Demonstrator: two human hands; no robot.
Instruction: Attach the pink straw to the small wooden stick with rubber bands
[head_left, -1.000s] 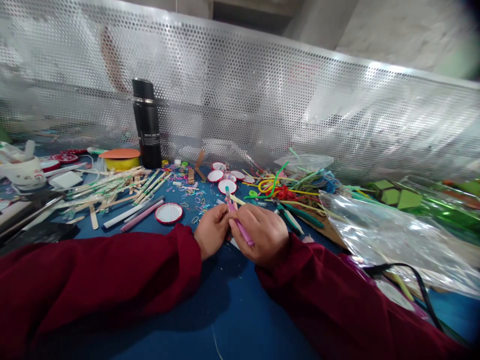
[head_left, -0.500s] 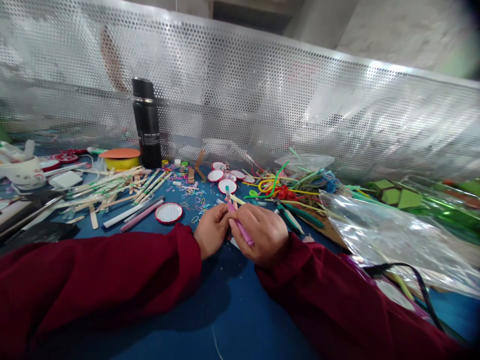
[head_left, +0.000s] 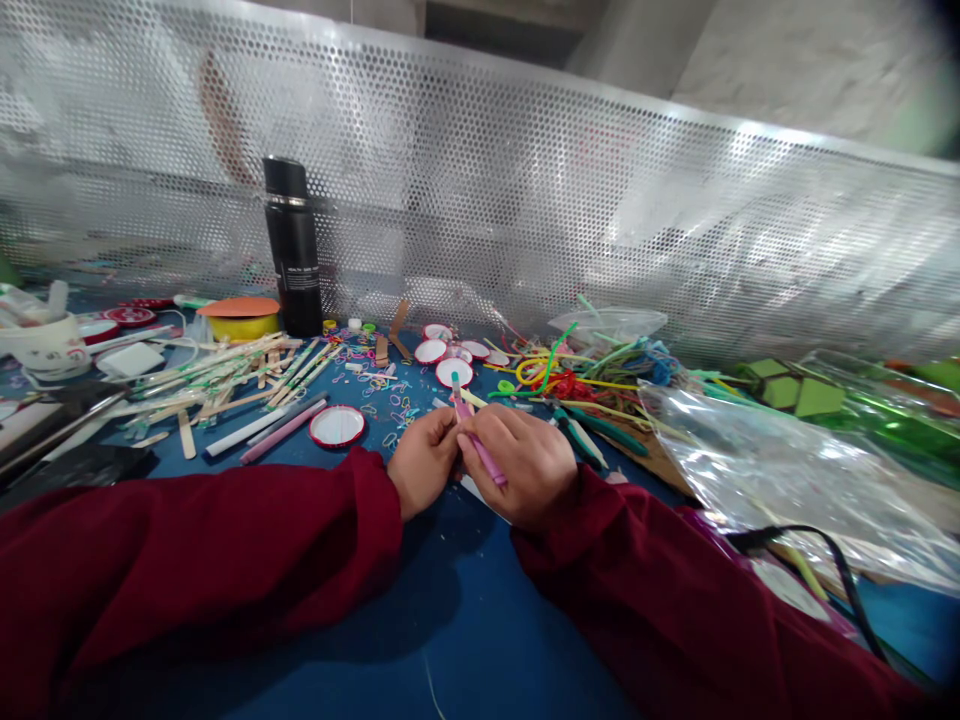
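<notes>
Right hand (head_left: pixel 521 462): closed, thumb and fingers gripping a pink pen-like tool (head_left: pixel 487 455) held aslant, its teal-tipped end pointing away from the wearer. Left hand (head_left: pixel 425 460): curled, fingertips drawn together right against the right hand's; contents, if any, hidden, so cannot tell whether it grips anything.

Below the hands, a white piece (head_left: pixel 474 488) shows in part beside the right hand; cannot tell whether it is held or lying on the surface (head_left: pixel 480 640).

Step in hand (judged): close fingertip work with the pink pen-like tool, both hands brought together. The exact contact point is masked by the fingers. Next move, by my reading, calls for a steady left hand and small, controlled movement of the right.

Near left: a red-rimmed lid (head_left: pixel 337 426), face white, with a white pen (head_left: pixel 247 430) and a pink pen (head_left: pixel 281 437) lying beside it. Beyond the hands: a group of similar lids (head_left: pixel 454 373), some overlapping. Near right: green-handled pliers (head_left: pixel 581 440), just beyond the right hand.

Farther out: pile of wooden sticks (head_left: pixel 225 380) at left, black bottle (head_left: pixel 300 260) upright behind it, tangle of coloured cords (head_left: pixel 559 372) and clear plastic sheet (head_left: pixel 787 490) at right. Perforated metal panel (head_left: pixel 450 180) backs everything.
</notes>
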